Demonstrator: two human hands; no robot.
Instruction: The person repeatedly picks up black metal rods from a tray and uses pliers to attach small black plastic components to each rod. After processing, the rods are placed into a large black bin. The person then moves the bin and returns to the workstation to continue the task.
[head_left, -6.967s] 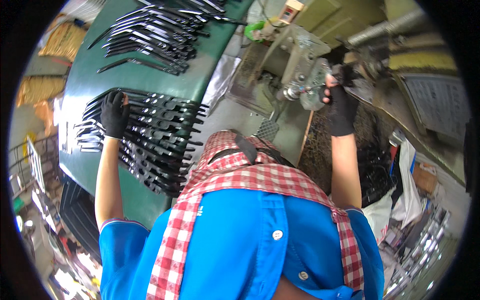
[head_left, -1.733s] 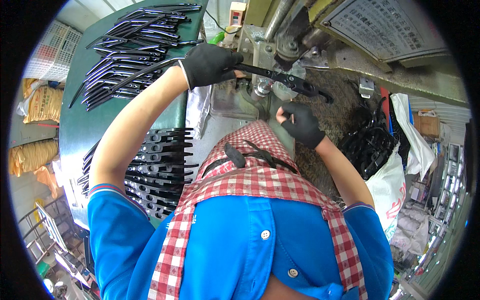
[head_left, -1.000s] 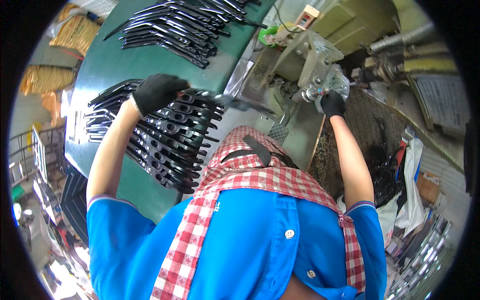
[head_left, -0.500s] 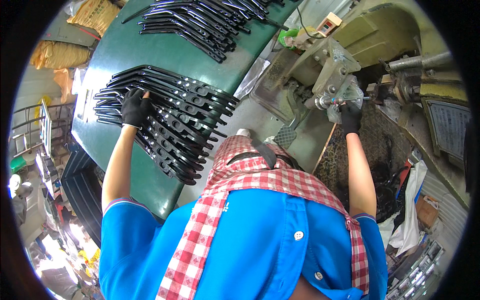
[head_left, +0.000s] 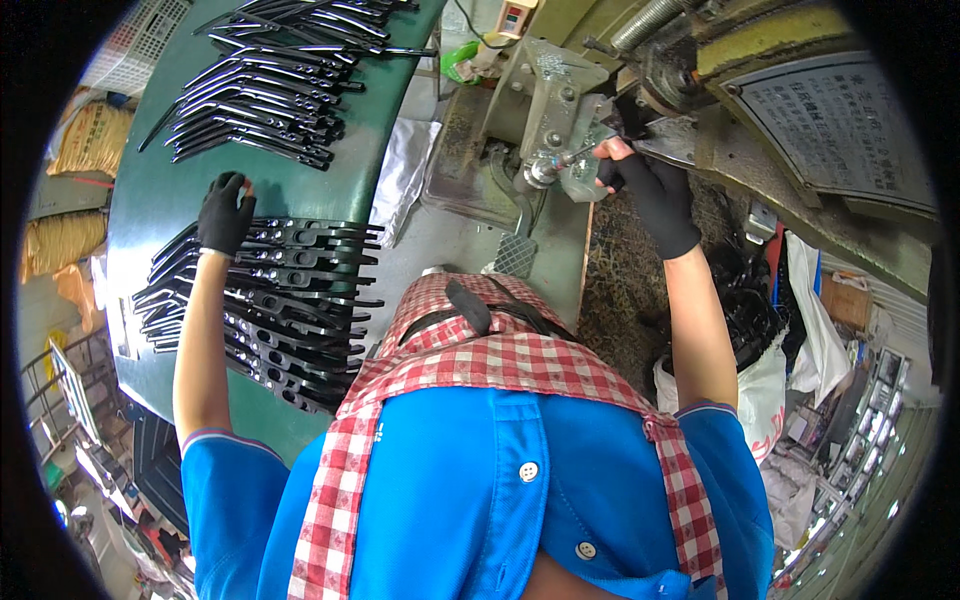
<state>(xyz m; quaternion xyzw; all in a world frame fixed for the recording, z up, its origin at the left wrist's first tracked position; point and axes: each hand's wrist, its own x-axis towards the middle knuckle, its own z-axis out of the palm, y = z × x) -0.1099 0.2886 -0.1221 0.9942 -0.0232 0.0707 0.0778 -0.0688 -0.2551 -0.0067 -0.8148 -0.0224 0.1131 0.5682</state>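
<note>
My left hand, in a black fingerless-tip glove, hovers at the far edge of the nearer stack of black metal levers. Its fingers are bent with the thumb apart, and nothing shows between them. My right hand, gloved the same way, is raised just right of the machine's metal tool head. Its bare thumb and index fingertips are drawn close together; whatever they may pinch is too small to make out. A clear plastic guard hangs beside the tool head, partly behind those fingertips.
Another pile of bent black levers lies farther along the green table. A foot pedal stands on the floor below the machine. White sacks and dark parts lie at the right. A switch box is behind.
The whole view has swung, shifting the table and machine leftward. My left hand has come off the levers to the stack's far edge. My right hand has moved rightward away from the tool head.
</note>
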